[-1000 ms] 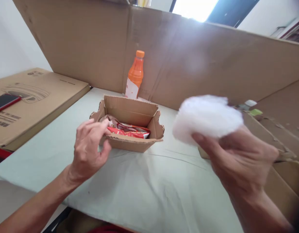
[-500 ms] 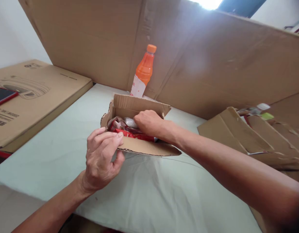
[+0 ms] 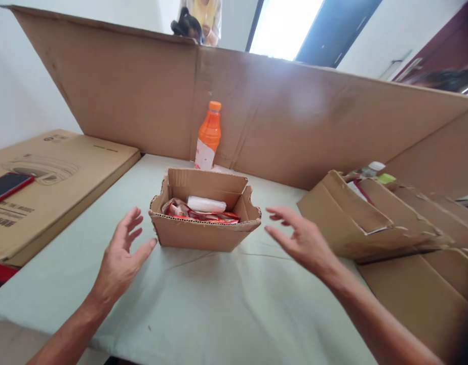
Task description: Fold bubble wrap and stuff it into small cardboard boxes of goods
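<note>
An open cardboard box [image 3: 196, 235] with rough-cut edges stands on the pale green cloth [image 3: 219, 304]. Inside it lie a white roll-shaped item [image 3: 206, 204], its kind unclear, and red and brown crinkly packets [image 3: 181, 209], partly hidden by the front wall. My left hand [image 3: 122, 253] is just left of the box, fingers spread and holding nothing. To the right of the box, my right hand [image 3: 300, 235] is also open and empty, its fingertips a short gap from the box's right corner.
An orange drink bottle [image 3: 209, 134] stands behind the box, against a tall cardboard panel [image 3: 135, 96]. On the left, a flat carton [image 3: 67, 177] bears a phone [image 3: 9, 186]. Cardboard boxes [image 3: 340, 218] with assorted items are at right. Beyond the panel a person [image 3: 205, 20] is partly visible.
My right hand has come out of the box and moved right. My left hand has let go of the front wall and moved left. The view has tilted up.
</note>
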Tool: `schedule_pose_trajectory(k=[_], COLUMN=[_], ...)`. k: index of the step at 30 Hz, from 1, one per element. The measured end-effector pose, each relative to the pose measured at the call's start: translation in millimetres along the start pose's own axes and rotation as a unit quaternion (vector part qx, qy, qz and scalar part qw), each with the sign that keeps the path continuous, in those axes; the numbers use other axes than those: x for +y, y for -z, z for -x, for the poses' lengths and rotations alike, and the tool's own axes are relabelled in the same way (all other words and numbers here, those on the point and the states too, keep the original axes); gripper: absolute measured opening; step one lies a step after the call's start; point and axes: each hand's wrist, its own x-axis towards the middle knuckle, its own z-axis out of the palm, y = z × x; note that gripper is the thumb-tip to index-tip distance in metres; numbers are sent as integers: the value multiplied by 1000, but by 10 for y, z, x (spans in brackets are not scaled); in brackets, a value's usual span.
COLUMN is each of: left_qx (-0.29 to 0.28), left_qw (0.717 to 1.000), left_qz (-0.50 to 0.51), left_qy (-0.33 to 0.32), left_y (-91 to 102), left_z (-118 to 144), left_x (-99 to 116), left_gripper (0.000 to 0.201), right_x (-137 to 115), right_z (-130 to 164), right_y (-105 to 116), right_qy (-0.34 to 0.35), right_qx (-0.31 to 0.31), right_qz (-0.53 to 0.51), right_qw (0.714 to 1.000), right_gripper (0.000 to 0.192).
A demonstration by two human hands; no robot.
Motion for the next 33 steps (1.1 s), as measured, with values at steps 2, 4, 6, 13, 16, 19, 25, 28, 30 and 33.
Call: schedule_pose_trajectory(k=[2, 4, 6, 13, 16, 19, 25, 28, 30, 33], left_qx=[-48, -84, -96, -154, -246, -326, -298, -279, -279, -298], left_qw=[996, 991, 990, 976, 952, 931, 954, 959, 959, 953], left_qz=[23, 49, 71, 137, 169, 156, 6, -18, -17, -12], left_qy=[69, 88, 79, 69, 62, 48, 35, 36, 41, 48], left_y=[-15, -75, -181, -857, -1070, -1089, -924, -900, -917, -983], left_z=[-31, -92, -169, -91, 133, 271, 281, 311, 344, 398], left_x=[-46, -35, 15, 264, 337, 356, 220, 187, 204, 238], left_gripper=[75, 73, 68, 64, 59, 53, 53, 50, 50, 50], right_x=[81, 25, -72, 156, 398, 586, 834, 888, 915, 941], right_z=[172, 201, 135, 546, 1242, 1864, 2032, 1843, 1757, 1719], right_y=[-287, -564, -730, -403, -166, -33, -154, -261, -308, -350], right_qy=[-30, -33, -33, -97, -136, -155, -137, -119, -107, -99], right_qx=[-73, -113, -115, -9, 29, 23, 77, 57, 41, 29], right_qz=[-69, -122, -147, -62, -19, -13, -90, -150, -175, -197], right_qw=[994, 986, 982, 993, 990, 988, 983, 980, 978, 975], right_gripper=[50, 51, 43, 24, 31, 37, 105, 124, 129, 130])
